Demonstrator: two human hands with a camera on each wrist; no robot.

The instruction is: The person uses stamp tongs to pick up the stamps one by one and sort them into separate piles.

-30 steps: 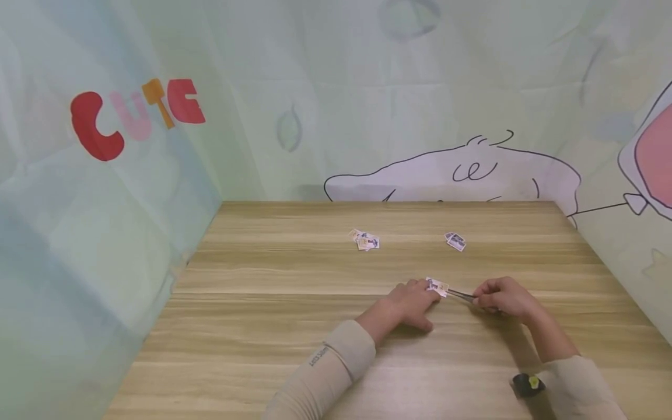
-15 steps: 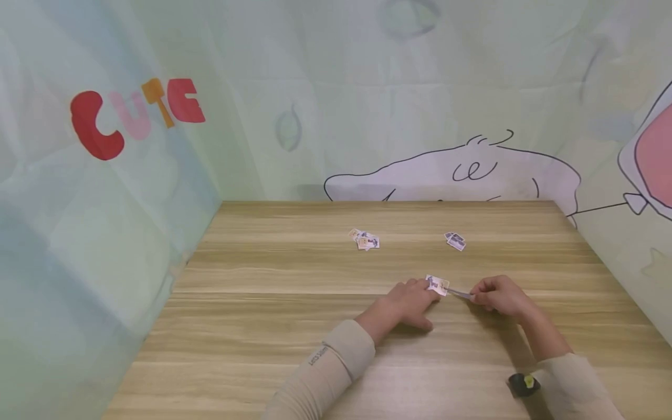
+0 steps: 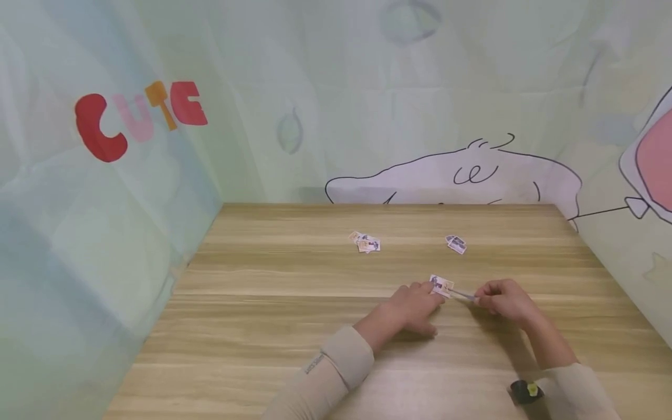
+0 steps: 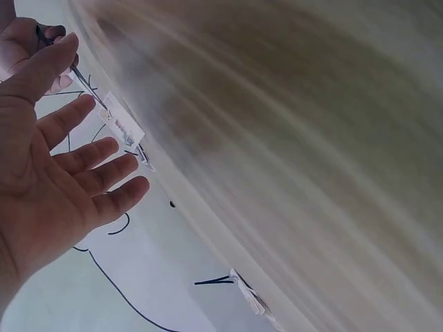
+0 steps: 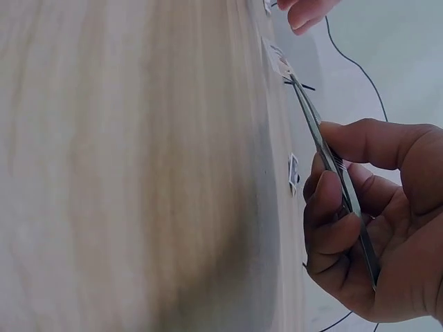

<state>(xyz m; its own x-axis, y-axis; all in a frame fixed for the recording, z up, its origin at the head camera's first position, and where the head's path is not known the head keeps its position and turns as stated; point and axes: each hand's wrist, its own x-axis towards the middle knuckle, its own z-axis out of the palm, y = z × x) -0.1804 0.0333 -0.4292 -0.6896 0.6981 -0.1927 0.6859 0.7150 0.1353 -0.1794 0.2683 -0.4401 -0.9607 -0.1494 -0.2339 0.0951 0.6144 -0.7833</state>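
In the head view my right hand grips a pair of metal tweezers between thumb and fingers. The right wrist view shows the tweezers' arms running up to one end of a small printed stamp, with the tips right at its edge. This stamp, white-bordered with a purple and orange print, lies beside the fingertips of my left hand. From the left wrist view, the left hand has its fingers spread and loosely extended, palm toward the camera, the stamp just past the fingertips.
Farther back on the wooden table lies a pile of several orange-and-purple stamps. To its right is a smaller pile of dark grey stamps. Printed cloth walls stand behind the table and at both sides.
The tweezers' arms, seen apart a second ago, have come together at the stamp's end. The stamp has shifted slightly right; both hands stay nearly in place.
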